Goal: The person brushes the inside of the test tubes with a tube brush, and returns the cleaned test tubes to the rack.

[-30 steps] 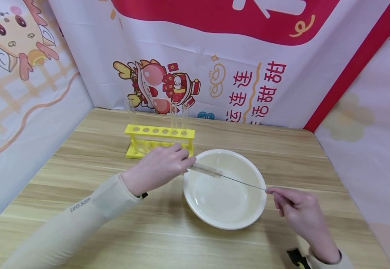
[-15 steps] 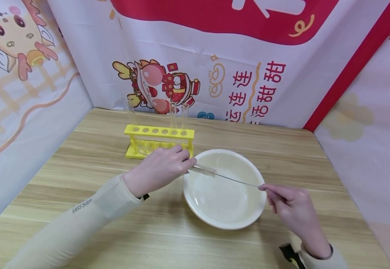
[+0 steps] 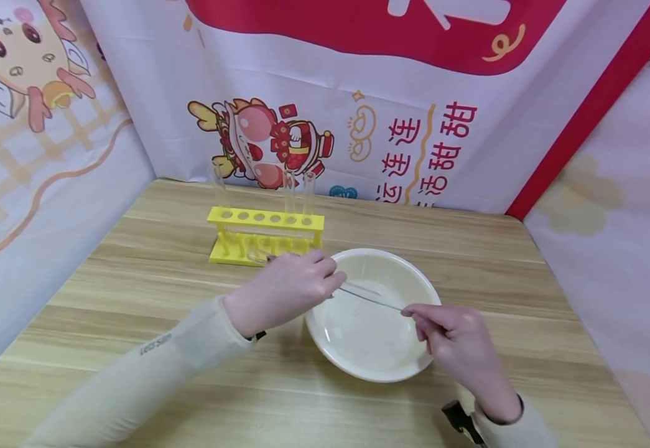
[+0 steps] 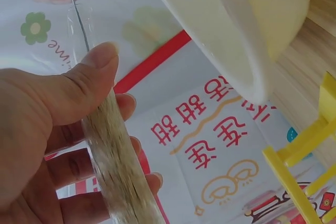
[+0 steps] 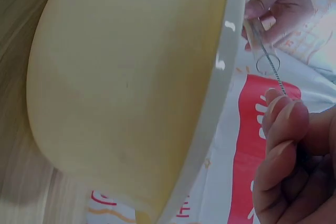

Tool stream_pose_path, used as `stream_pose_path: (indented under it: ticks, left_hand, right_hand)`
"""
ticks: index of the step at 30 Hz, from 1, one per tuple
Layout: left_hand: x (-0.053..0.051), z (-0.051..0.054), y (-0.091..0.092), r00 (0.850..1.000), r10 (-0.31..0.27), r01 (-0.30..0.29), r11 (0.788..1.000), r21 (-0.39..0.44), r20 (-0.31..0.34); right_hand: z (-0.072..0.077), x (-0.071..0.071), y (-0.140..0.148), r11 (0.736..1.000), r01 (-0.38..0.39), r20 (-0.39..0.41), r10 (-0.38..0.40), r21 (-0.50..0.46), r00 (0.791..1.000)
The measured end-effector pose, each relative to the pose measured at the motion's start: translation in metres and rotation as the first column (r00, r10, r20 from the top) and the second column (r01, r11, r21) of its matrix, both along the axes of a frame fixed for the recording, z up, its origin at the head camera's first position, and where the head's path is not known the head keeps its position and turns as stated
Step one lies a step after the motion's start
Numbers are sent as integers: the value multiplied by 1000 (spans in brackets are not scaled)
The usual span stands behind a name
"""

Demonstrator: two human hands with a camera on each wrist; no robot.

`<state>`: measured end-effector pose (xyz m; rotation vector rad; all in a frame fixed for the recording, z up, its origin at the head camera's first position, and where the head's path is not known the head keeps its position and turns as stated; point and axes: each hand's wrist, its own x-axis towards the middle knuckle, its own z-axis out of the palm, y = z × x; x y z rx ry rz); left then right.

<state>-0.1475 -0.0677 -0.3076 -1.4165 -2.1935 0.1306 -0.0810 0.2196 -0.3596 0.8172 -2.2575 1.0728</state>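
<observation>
My left hand [image 3: 285, 291] grips a clear glass test tube [image 4: 81, 24] above the basin, its thumb across the glass in the left wrist view. Inside that tube are the pale bristles of a test tube brush [image 4: 123, 169]. The brush's twisted wire handle [image 3: 377, 303] comes out of the tube's mouth. My right hand [image 3: 459, 339] pinches the wire's end between thumb and fingers, over the basin's right side. Below both hands stands a cream-white basin [image 3: 372, 375]. The tube's closed end is hidden behind the left hand in the head view.
Behind the left hand is a yellow test tube rack [image 3: 265, 218] on the wooden table [image 3: 235, 398]. Upright in it are clear test tubes, one at the left [image 3: 219, 186] and two at the right. Printed cloth [image 3: 313, 68] hangs along the back and sides.
My right hand has moved left, pushing the brush deeper into the test tube, so less wire shows. The left hand has shifted slightly right with the tube. Basin and rack stay put.
</observation>
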Motion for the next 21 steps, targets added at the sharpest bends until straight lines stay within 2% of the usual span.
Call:
stream_pose_path:
  ticks: [4,9,16,18,21]
  left_hand:
    - [2,-1,4,1000,-9,9,1000,5,-3]
    - [4,0,8,1000,-12,13,1000,11,-17]
    - [6,1,10,1000,-5,5,1000,-3,-16]
    - [5,1,10,1000,-3,3,1000,0,-23]
    - [5,1,10,1000,2,-2,1000,0,-24]
  right_hand:
    - [-1,-1,-6,1000,-5,18,5,-13,1000]
    - [-3,-2,-12,999,-17,5,17,-36,1000]
    - [-1,-3,-18,1000,-7,4,7,-19,1000]
    - [1,-2,-18,1000,-8,29,8,-13,1000]
    - [5,0,-17,1000,-17,123,15,11,992]
